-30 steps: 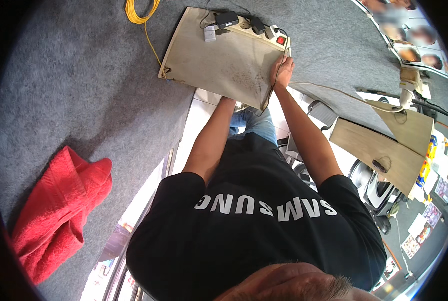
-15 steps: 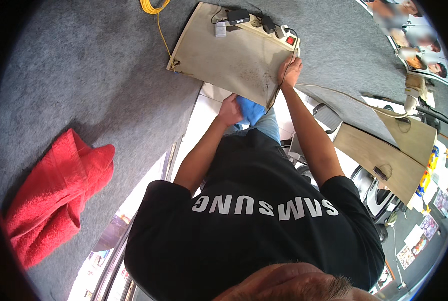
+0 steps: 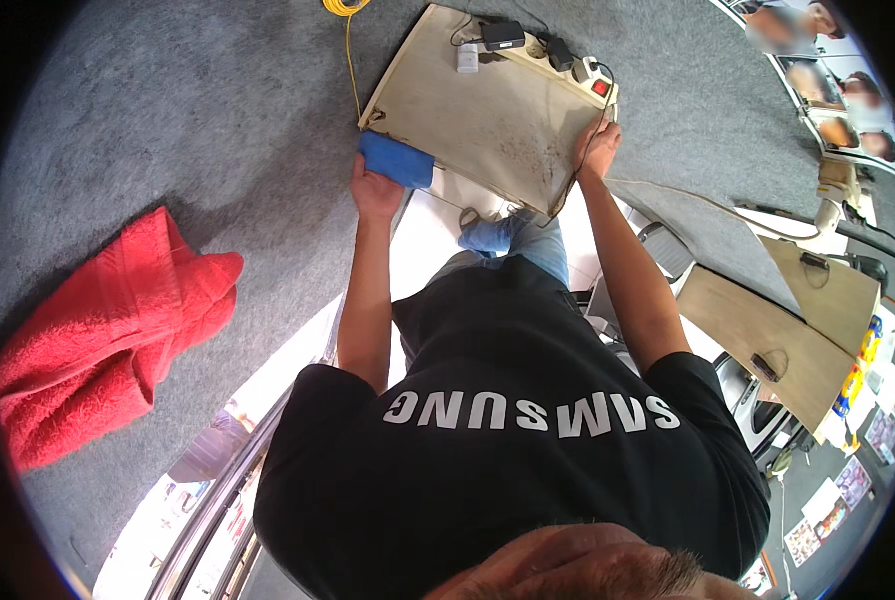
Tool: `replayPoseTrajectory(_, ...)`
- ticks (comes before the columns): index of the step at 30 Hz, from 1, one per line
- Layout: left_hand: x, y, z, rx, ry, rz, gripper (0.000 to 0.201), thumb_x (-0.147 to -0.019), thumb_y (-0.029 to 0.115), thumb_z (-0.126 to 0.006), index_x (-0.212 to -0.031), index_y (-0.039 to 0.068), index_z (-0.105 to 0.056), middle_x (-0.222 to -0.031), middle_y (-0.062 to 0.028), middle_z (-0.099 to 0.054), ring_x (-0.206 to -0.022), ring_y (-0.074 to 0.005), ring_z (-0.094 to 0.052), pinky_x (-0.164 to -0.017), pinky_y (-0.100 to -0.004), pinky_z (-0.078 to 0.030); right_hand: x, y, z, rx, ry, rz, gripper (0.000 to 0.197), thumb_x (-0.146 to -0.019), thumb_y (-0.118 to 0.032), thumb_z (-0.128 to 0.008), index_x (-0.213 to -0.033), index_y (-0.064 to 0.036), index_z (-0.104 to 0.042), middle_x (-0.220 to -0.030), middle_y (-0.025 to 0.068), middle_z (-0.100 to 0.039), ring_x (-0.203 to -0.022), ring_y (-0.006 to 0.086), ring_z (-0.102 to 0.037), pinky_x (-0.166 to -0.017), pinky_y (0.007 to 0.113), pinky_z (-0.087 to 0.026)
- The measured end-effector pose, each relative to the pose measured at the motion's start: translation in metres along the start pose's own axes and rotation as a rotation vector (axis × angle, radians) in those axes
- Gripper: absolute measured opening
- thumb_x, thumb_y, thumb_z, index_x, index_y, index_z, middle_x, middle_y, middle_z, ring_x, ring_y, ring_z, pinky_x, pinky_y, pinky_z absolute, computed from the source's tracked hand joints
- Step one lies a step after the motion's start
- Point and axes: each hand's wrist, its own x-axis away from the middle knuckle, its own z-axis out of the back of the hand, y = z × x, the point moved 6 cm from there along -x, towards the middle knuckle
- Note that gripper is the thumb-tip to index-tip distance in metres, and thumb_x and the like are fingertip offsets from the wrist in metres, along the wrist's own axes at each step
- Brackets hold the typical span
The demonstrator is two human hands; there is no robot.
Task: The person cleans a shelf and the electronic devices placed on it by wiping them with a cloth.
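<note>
A blue cloth (image 3: 395,160) is in my left hand (image 3: 375,190), held against the near left edge of a worn beige board (image 3: 467,110). My right hand (image 3: 598,148) grips the board's right edge, just below the cream power strip (image 3: 557,62). A black adapter (image 3: 503,36), other plugs and a red switch sit along that strip. Dark smudges mark the board's right part. One dark cord runs down past my right hand along the board's edge. My right fingertips are partly hidden by the board and cord.
A crumpled red towel (image 3: 117,330) lies on the grey carpeted surface (image 3: 217,120) at left. A coiled yellow cable (image 3: 347,6) is at the top. On the right are a wooden desk panel (image 3: 767,330), a pale cable and a wall with pictures (image 3: 827,90).
My left hand has moved left and away from my body with the blue cloth, from the board's near underside to its left corner. My right hand keeps its grip.
</note>
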Motion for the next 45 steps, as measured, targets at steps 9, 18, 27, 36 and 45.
replayPoseTrajectory(9,0.095,-0.056,-0.001,-0.513,0.407,-0.418,0.051,-0.105,0.039,-0.049,-0.136,-0.002,-0.050,-0.125,-0.0147,-0.062,-0.110,-0.0267,-0.063,-0.096,-0.0386,-0.051,-0.002,0.009,-0.004,0.016,0.014,0.047,0.054,-0.104,-0.052,-0.033,-0.115,-0.0014,-0.049,-0.120,0.0302,-0.051,-0.109,0.0502,-0.055,-0.091,0.059,-0.044)
replayPoseTrajectory(18,0.026,0.004,-0.126,-1.555,0.086,-1.116,0.038,-0.103,0.024,-0.053,-0.126,-0.007,-0.057,-0.127,-0.0237,-0.061,-0.115,-0.0381,-0.058,-0.100,-0.0453,-0.043,-0.002,0.008,-0.006,0.000,0.023,0.042,0.057,-0.104,-0.055,-0.032,-0.115,-0.0027,-0.050,-0.119,0.0279,-0.051,-0.110,0.0492,-0.056,-0.091,0.057,-0.045)
replayPoseTrajectory(27,0.027,-0.070,-0.094,-2.168,-0.118,-1.123,0.060,-0.090,0.022,-0.061,-0.148,0.010,-0.047,-0.155,-0.0232,-0.037,-0.142,-0.0516,-0.031,-0.116,-0.0638,-0.024,-0.003,0.006,-0.001,-0.007,0.016,0.023,0.055,-0.104,-0.054,-0.033,-0.114,-0.0024,-0.050,-0.122,0.0293,-0.051,-0.112,0.0499,-0.055,-0.092,0.058,-0.045)
replayPoseTrajectory(36,0.097,-0.160,-0.114,-2.196,-0.708,-0.772,0.071,-0.085,0.024,-0.067,-0.151,0.013,-0.043,-0.160,-0.0191,-0.031,-0.146,-0.0474,-0.025,-0.119,-0.0581,-0.023,-0.010,0.018,-0.007,0.000,0.041,0.035,0.053,-0.105,-0.051,-0.034,-0.116,-0.0011,-0.048,-0.124,0.0319,-0.049,-0.111,0.0532,-0.054,-0.091,0.059,-0.045)
replayPoseTrajectory(45,0.087,-0.125,-0.106,-2.311,-0.799,-0.839,0.066,-0.088,0.023,-0.067,-0.151,0.022,-0.045,-0.160,-0.0015,-0.036,-0.146,-0.0365,-0.031,-0.119,-0.0537,-0.026,0.002,0.000,-0.002,0.016,0.066,-0.002,0.051,-0.106,-0.047,-0.038,-0.108,0.0012,-0.053,-0.111,0.0303,-0.057,-0.107,0.0484,-0.054,-0.091,0.055,-0.044)
